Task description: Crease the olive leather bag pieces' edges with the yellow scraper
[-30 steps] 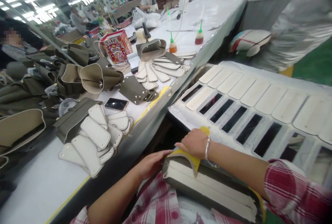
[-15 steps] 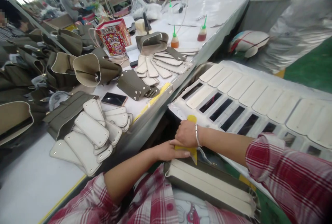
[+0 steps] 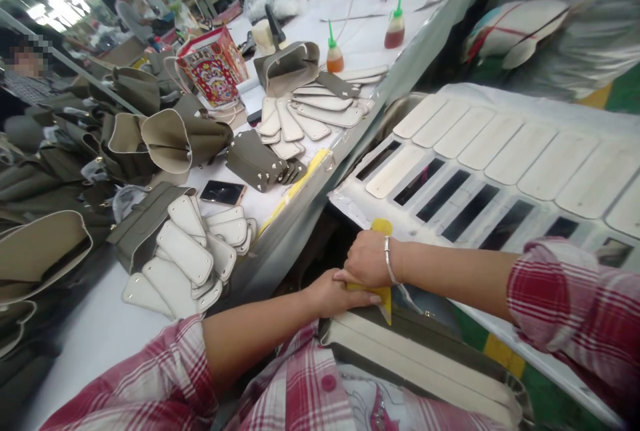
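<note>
In my lap lies an olive-green bag (image 3: 440, 334), tipped so that its long cream panel (image 3: 415, 358) faces up. My left hand (image 3: 337, 294) grips the end of this bag, thumb stretched along its edge and the other fingers partly hidden. Just above, my right hand (image 3: 367, 259), with a silver bracelet at the wrist, is closed around a flat yellow scraper (image 3: 382, 226). The scraper's rounded end sticks out above the fist, and its pointed end reaches down beside my left thumb, against the bag. The two hands touch.
White panels (image 3: 185, 251) lie heaped on the left table by a phone (image 3: 223, 192) and several olive bags (image 3: 167, 141). Two green-tipped bottles (image 3: 335, 58) stand farther back. Cream strips (image 3: 530, 158) cover a slotted board on the right. A person (image 3: 30, 71) sits far left.
The view has tilted and shifted a little, so my hands and the bag appear slightly farther right. Both hands keep nearly the same hold on the scraper and the bag.
</note>
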A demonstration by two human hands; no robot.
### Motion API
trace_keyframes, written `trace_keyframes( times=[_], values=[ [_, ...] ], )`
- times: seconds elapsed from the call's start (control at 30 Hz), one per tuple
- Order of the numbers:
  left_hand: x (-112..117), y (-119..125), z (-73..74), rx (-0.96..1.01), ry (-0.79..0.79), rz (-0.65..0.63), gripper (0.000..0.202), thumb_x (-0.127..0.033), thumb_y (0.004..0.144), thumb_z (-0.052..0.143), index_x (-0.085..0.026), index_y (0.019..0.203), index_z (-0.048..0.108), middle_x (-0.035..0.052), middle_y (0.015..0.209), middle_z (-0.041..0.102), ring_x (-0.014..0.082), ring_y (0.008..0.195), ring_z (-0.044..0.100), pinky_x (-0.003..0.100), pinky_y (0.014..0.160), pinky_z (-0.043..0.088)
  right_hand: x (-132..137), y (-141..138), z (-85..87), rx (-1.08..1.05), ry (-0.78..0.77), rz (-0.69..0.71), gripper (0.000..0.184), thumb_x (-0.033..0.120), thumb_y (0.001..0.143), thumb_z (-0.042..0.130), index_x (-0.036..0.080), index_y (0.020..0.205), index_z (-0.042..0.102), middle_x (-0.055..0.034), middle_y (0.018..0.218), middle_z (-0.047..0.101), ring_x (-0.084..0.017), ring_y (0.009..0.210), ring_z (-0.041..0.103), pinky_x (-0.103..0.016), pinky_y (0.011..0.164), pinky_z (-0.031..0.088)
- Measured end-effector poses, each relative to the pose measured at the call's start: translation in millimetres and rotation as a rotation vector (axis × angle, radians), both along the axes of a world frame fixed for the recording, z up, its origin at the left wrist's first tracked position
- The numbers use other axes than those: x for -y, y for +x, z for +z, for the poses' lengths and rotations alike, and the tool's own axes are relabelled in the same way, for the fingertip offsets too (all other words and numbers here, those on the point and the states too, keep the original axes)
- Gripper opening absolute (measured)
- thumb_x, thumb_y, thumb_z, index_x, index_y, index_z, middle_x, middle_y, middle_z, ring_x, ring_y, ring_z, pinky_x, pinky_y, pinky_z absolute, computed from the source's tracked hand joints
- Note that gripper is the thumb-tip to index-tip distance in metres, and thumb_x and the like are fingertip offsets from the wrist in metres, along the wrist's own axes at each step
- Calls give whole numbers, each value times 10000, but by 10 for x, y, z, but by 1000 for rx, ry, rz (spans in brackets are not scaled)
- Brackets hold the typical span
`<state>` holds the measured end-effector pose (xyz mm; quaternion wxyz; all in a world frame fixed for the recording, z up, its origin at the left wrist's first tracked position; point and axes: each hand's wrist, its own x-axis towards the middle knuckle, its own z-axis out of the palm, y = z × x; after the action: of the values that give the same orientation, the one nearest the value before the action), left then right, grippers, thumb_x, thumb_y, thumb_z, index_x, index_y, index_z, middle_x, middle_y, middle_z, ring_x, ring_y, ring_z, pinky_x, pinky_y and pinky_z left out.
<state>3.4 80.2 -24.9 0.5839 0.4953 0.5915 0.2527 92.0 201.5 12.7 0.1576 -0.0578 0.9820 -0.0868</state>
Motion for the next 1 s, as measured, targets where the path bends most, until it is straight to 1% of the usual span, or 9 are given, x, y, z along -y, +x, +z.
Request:
trace_keyframes(
  times=[0.27, 0.37, 0.47, 0.57, 0.73, 0.8, 0.9, 0.93, 1.0],
  values=[
    [-64, 110, 102, -289, -60, -99, 504, -547, 572, 691, -224, 958, 667, -9, 967, 685, 205, 926, 600, 239, 792, 450, 86, 322, -43, 54, -70, -125, 410, 455, 894, 329, 267, 897, 693, -98, 712, 661, -259, 677, 619, -323, 547, 385],
    [-71, 148, 111, -297, -68, -110, 536, -554, 529, 713, -231, 952, 653, -16, 938, 686, 192, 886, 610, 237, 772, 452, 147, 443, -127, 33, -83, -185, 395, 472, 880, 348, 265, 913, 683, -97, 699, 658, -256, 653, 614, -318, 531, 383],
    [-44, 156, 91, -291, -71, -115, 535, -559, 514, 720, -220, 919, 635, -16, 886, 683, 178, 829, 617, 231, 709, 457, 223, 511, -175, 14, -94, -272, 477, 480, 895, 281, 236, 857, 689, -100, 678, 652, -240, 633, 611, -312, 528, 382],
    [8, 122, 56, -344, -64, -123, 549, -580, 478, 725, -211, 868, 609, -17, 809, 665, 168, 741, 609, 230, 619, 442, 321, 544, -171, 18, -89, -333, 530, 467, 908, 235, 210, 806, 688, -100, 667, 649, -230, 634, 613, -309, 533, 385],
    [95, 12, 5, -389, 32, -142, 538, -563, 453, 737, -212, 825, 572, -40, 696, 598, 148, 634, 552, 220, 515, 366, 494, 552, -103, 44, -15, -390, 497, 445, 910, 244, 203, 810, 666, -90, 662, 642, -234, 614, 612, -303, 518, 383],
    [112, -30, -28, -334, 57, -116, 547, -542, 435, 753, -205, 822, 563, -41, 688, 586, 144, 629, 532, 219, 519, 352, 545, 532, -41, 56, -17, -361, 390, 429, 894, 313, 233, 901, 649, -77, 676, 644, -234, 603, 609, -297, 512, 377],
    [114, -78, -110, -43, 48, 15, 562, -575, 427, 746, -180, 783, 563, -24, 695, 588, 155, 685, 528, 233, 595, 377, 599, 493, 78, 131, -11, -412, 367, 437, 880, 352, 220, 926, 644, -87, 687, 648, -231, 606, 613, -291, 524, 379],
    [117, -94, -143, 60, 42, 55, 567, -640, 490, 680, -171, 788, 568, -10, 711, 597, 162, 710, 536, 245, 631, 392, 614, 488, 117, 154, 13, -455, 426, 452, 890, 318, 193, 873, 656, -102, 684, 649, -232, 616, 616, -295, 536, 384],
    [148, -138, -209, 286, -9, 128, 656, -756, 658, 407, -153, 850, 580, 35, 775, 627, 180, 763, 567, 287, 705, 421, 644, 505, 182, 170, 73, -514, 576, 474, 911, 213, 148, 756, 661, -133, 684, 651, -237, 640, 621, -309, 566, 394]
  ],
)
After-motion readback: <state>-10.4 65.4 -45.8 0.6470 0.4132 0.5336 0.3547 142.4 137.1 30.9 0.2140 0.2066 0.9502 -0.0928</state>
